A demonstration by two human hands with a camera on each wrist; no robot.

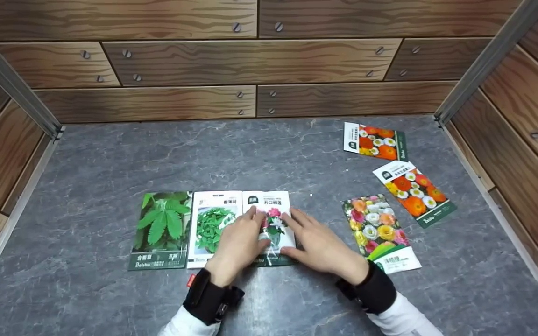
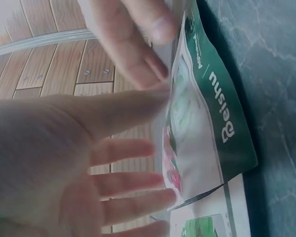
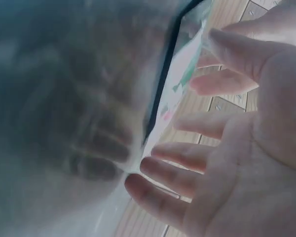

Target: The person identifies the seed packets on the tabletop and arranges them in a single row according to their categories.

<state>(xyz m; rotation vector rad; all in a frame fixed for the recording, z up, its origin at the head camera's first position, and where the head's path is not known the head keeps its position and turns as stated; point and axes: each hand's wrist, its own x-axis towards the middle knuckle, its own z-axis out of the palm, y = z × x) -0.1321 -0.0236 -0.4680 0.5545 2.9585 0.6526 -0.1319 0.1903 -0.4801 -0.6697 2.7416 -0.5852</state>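
Note:
Three seed packets lie side by side: a leafy green one (image 1: 161, 228) at the left, a white one with small green leaves (image 1: 210, 228) in the middle, and a white one with pink flowers in a vase (image 1: 274, 228) at the right. On the vase packet's left part rests my left hand (image 1: 237, 240), covering some of the middle packet too. My right hand (image 1: 321, 245) touches the vase packet's right edge, its fingers loosely extended. In the left wrist view the vase packet's green lower band (image 2: 224, 113) bulges slightly off the table, with the fingers near its edges.
To the right lies a packet with many-coloured blooms (image 1: 376, 224). Beyond it are two orange-and-white flower packets, one tilted (image 1: 416, 193) and one sideways (image 1: 376, 141). Wood-patterned panels (image 1: 250, 63) enclose the grey marbled table (image 1: 194, 154) at the back and sides.

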